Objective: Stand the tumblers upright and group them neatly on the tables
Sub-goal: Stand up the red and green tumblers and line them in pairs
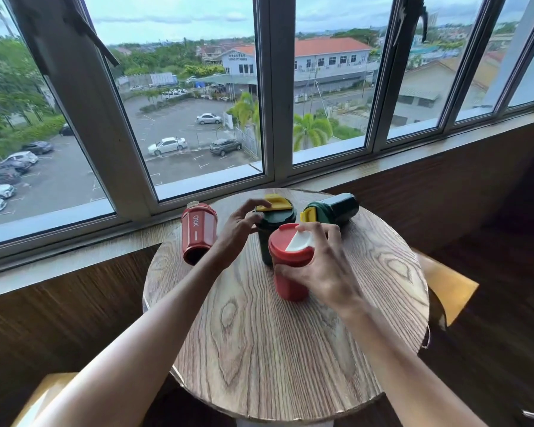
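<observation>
Partly hidden behind a person's left hand [238, 224] and a red plastic tumbler with a white flip lid [285, 286], a dark green tumbler with a yellow flip lid [278, 215] stands upright near the far edge of the round wood-grain table [275, 349], the left fingers curled round its lid. The right hand [321, 266] grips the upright red tumbler's lid at the table's centre, covering its right side. A second green tumbler [333, 209] lies tipped by the far-right edge, and a red ribbed tumbler marked OKK [198, 232] lies by the left edge.
</observation>
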A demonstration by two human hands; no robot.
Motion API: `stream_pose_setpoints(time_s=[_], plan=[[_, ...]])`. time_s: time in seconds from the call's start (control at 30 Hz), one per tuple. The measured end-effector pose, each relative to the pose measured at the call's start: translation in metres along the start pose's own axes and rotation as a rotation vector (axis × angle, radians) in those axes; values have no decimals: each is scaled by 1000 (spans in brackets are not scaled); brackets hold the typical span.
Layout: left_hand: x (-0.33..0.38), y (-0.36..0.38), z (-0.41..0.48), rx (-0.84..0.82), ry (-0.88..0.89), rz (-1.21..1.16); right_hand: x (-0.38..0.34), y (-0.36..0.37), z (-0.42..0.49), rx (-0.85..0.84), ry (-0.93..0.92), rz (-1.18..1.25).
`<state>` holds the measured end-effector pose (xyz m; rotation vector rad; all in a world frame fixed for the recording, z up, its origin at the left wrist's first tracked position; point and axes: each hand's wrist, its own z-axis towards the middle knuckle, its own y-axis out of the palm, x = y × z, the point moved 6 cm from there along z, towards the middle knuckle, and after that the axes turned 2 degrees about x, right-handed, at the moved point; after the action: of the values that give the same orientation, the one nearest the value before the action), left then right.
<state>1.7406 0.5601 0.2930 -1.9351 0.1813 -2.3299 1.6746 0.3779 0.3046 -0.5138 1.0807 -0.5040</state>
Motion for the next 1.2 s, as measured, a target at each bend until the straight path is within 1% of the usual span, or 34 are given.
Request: stream_pose_setpoints(time_s=[0.13, 0.2, 0.27, 0.37, 0.43, 0.6, 0.77, 1.2], plan=[[-3, -1, 1, -5, -6, 0, 1, 6, -4, 164, 28, 3], [-3, -2, 1, -7, -4, 1, 1, 7, -5, 199, 33, -3], [-3, -1, 1, -3, -1, 7, 4, 7, -5, 184, 43, -2], [-2, -1, 0, 0, 10, 12, 6, 9, -5, 82, 55, 6], [-3, -1, 0, 11, 19, 17, 6, 9, -5, 62, 48, -1], [-3, -2, -1, 91, 39, 72, 7, 8, -4, 98, 47, -6], [-1, -1, -4, 94, 43, 102, 10, 7, -2, 102, 61, -11], [3, 1, -7, 149, 75, 155, 10, 8, -4, 158, 28, -75]])
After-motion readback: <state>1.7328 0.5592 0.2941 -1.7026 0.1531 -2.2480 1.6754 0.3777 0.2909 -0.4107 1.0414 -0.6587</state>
